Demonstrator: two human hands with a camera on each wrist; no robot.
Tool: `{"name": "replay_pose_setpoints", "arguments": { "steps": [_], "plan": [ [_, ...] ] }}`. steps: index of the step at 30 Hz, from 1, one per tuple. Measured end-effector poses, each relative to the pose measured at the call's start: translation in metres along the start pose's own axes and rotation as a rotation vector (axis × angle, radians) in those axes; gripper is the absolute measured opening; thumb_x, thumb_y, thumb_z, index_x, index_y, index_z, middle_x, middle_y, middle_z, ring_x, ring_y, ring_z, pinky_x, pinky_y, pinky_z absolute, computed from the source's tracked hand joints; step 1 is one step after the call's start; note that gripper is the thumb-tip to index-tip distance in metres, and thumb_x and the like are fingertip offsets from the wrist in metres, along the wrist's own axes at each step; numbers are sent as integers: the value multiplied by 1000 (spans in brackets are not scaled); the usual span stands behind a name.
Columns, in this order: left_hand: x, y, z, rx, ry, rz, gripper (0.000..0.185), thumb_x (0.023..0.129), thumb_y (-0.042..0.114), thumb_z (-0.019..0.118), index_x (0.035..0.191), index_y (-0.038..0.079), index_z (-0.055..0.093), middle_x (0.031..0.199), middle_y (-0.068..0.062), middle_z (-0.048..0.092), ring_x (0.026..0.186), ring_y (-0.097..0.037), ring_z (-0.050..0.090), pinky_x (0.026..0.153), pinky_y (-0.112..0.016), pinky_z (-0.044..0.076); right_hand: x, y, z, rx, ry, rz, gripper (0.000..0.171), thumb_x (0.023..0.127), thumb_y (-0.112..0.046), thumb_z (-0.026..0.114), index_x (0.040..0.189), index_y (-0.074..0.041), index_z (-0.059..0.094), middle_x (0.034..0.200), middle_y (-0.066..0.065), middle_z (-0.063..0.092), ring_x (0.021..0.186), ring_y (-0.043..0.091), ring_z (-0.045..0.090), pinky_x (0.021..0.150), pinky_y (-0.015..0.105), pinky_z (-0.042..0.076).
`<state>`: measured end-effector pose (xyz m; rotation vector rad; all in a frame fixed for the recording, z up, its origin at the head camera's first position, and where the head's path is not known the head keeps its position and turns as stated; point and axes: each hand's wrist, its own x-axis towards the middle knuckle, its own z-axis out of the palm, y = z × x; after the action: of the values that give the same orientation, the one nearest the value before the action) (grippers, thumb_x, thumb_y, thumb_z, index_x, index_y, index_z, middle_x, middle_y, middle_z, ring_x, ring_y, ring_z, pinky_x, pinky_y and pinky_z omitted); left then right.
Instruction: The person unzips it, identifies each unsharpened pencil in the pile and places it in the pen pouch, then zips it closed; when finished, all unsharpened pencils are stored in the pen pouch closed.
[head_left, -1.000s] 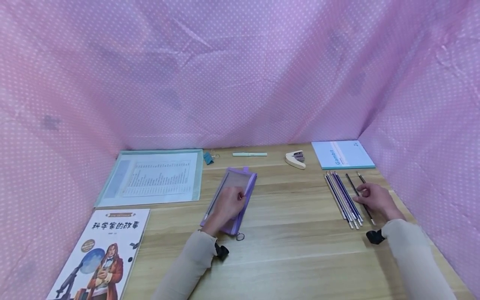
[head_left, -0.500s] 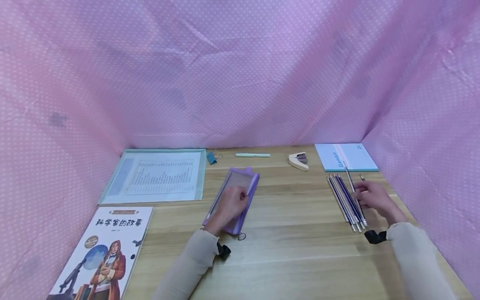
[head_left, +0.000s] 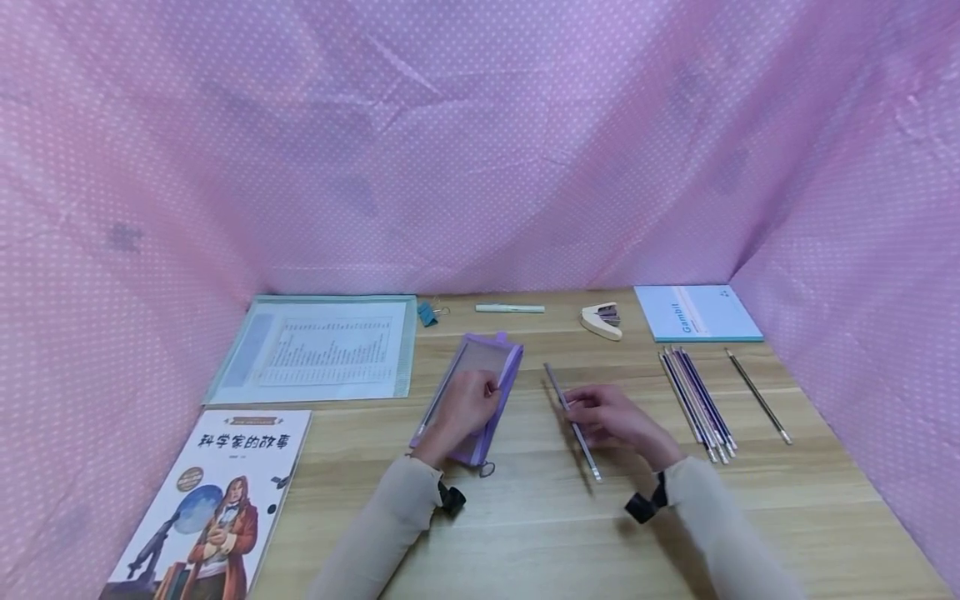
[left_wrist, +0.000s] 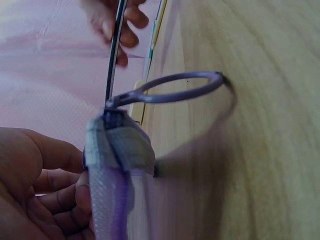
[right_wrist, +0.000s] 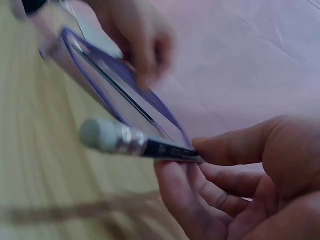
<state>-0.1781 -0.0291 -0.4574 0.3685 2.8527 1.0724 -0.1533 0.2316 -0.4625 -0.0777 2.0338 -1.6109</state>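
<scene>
My left hand [head_left: 467, 408] pinches the open edge of a purple mesh pencil case [head_left: 483, 358], which has a ring zipper pull [left_wrist: 175, 96]. One pencil [right_wrist: 115, 87] lies inside the case. To its right, my right hand [head_left: 618, 421] holds another pencil [head_left: 585, 450] between thumb and fingers, raised above the table; its white eraser [right_wrist: 100, 135] points toward my body. A bundle of several pencils [head_left: 697, 404] lies farther right, beside a single dark pencil [head_left: 757, 396].
Along the back are a document folder [head_left: 322, 350], a teal binder clip [head_left: 427, 314], a mint pen [head_left: 510, 308], a white stapler [head_left: 602, 321] and a blue notebook [head_left: 697, 312]. An illustrated book [head_left: 217, 500] lies front left. Pink dotted cloth [head_left: 480, 167] encloses the table.
My right hand has picked up one of the two separate pencils at the right and carried it left toward the case. The left hand stays on the case.
</scene>
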Motion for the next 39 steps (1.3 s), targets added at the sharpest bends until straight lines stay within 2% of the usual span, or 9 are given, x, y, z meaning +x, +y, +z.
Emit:
{"name": "replay_pose_setpoints", "arguments": {
  "steps": [5,8,12,15,18,24,29,33,39],
  "plan": [
    [0,0,1,-2,13,20,8,87,5,66,81,6,70,73,-6,67,55,-10,56,43,-17,46,29,-3,37,116,-20,20,47,95,-8,61,134,14,47,89,0,67,72,9,66,60,25,60],
    [1,0,2,-4,16,26,9,87,5,66,79,6,69,71,-5,67,54,-10,55,42,-17,45,45,-8,51,172,41,11,44,95,-6,59,132,14,47,87,1,65,72,10,66,62,25,61],
    [2,0,3,0,7,25,8,88,6,66,80,7,69,70,-4,65,54,-10,55,42,-18,45,61,-14,67,315,159,14,38,95,-2,57,130,12,49,84,2,66,67,10,66,61,24,61],
    [4,1,3,17,5,26,7,88,8,66,82,7,69,70,-4,66,54,-9,56,43,-18,44,68,-17,79,419,227,12,34,95,2,56,127,12,49,80,3,67,64,11,67,59,26,61],
    [5,2,4,31,6,24,7,89,8,66,83,7,70,72,-4,66,56,-9,56,46,-18,44,73,-19,90,468,282,-3,32,94,6,53,124,14,48,79,4,66,66,11,66,57,27,61],
    [5,3,4,31,8,33,7,88,6,67,82,6,70,71,-5,66,56,-10,56,45,-18,42,74,-21,100,406,396,-13,34,91,9,50,124,13,49,82,5,62,67,11,62,57,28,61],
    [5,4,4,15,2,24,7,89,5,67,82,6,69,72,-4,66,56,-10,57,44,-17,44,68,-21,97,404,339,-9,28,98,4,42,124,14,50,83,5,61,68,13,63,59,29,61],
    [5,4,5,19,11,51,7,88,5,67,81,6,69,72,-6,67,56,-9,56,44,-17,44,56,-19,84,370,323,8,31,99,2,42,127,13,52,84,6,61,69,14,61,58,28,57],
    [3,3,3,42,26,71,6,88,6,67,83,5,71,72,-6,68,54,-8,55,43,-15,43,34,-18,49,192,368,7,34,99,-4,49,129,10,54,92,11,67,71,14,63,63,28,57]
  ]
}}
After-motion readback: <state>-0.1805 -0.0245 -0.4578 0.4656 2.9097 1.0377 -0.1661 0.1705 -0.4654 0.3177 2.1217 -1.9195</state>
